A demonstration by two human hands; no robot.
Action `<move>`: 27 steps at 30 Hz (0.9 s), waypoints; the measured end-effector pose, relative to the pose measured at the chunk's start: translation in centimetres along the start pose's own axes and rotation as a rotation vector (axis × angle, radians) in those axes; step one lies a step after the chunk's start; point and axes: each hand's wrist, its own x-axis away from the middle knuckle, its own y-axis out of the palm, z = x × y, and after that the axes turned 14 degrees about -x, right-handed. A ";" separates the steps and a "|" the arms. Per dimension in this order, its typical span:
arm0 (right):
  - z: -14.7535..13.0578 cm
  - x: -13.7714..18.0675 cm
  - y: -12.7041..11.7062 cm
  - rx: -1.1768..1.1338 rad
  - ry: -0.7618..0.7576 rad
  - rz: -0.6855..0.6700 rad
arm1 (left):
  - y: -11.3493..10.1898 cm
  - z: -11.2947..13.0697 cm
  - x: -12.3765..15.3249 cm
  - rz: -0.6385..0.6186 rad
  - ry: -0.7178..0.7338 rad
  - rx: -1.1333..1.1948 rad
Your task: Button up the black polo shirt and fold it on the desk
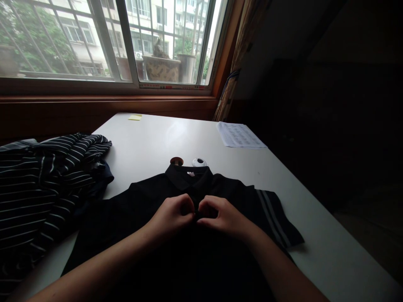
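Observation:
A black polo shirt [239, 197] lies flat on the white table [163, 138], collar away from me, with grey stripes on its right sleeve. My left hand [174, 214] and my right hand [220, 214] meet at the shirt's front placket just below the collar. Both have fingers curled and pinched on the fabric there. What exactly sits between the fingertips is too dark to make out.
A pile of dark striped clothing [40, 180] covers the table's left side. Beyond the collar are a round hole [176, 161] and a small black-and-white disc [199, 162]. A printed sheet [239, 135] and a yellow note [135, 117] lie near the window.

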 end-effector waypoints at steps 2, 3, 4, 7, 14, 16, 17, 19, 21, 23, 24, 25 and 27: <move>-0.2 0.1 -0.3 -0.009 -0.002 -0.015 | 0.0 -0.1 0.0 -0.003 -0.009 0.011; -0.2 0.1 -0.4 -0.011 -0.003 -0.021 | -0.1 -0.1 0.0 -0.006 -0.014 0.018; -0.3 0.2 -0.5 -0.012 -0.001 -0.025 | -0.1 -0.1 0.0 -0.010 -0.018 0.025; -0.3 0.2 -0.6 -0.021 0.015 -0.027 | -0.2 -0.1 0.0 -0.018 -0.021 0.040; -0.4 0.1 -0.1 -0.013 0.046 0.025 | -0.6 0.1 -0.2 -0.028 -0.008 0.076; -0.3 0.1 -0.1 -0.008 0.046 0.033 | -0.7 0.1 -0.2 -0.032 0.002 0.082; -0.3 0.1 -0.1 -0.006 0.043 0.035 | -0.7 0.1 -0.2 -0.035 0.008 0.086; -0.2 0.2 -0.1 -0.007 0.036 0.039 | -0.7 0.2 -0.1 -0.037 0.013 0.096; -0.1 0.1 -0.3 -0.025 0.037 0.035 | -0.7 0.2 0.0 -0.035 0.006 0.104; -0.1 0.0 -0.4 -0.055 0.051 0.026 | -0.6 0.2 0.1 -0.031 -0.008 0.110; -0.1 -0.1 -0.5 -0.069 0.058 0.022 | -0.6 0.2 0.1 -0.030 -0.013 0.114; -0.1 -0.1 -0.6 -0.079 0.063 0.018 | -0.5 0.1 0.1 -0.031 -0.016 0.121; -0.1 -0.2 -0.6 -0.087 0.070 0.018 | -0.5 0.0 0.0 -0.031 -0.016 0.142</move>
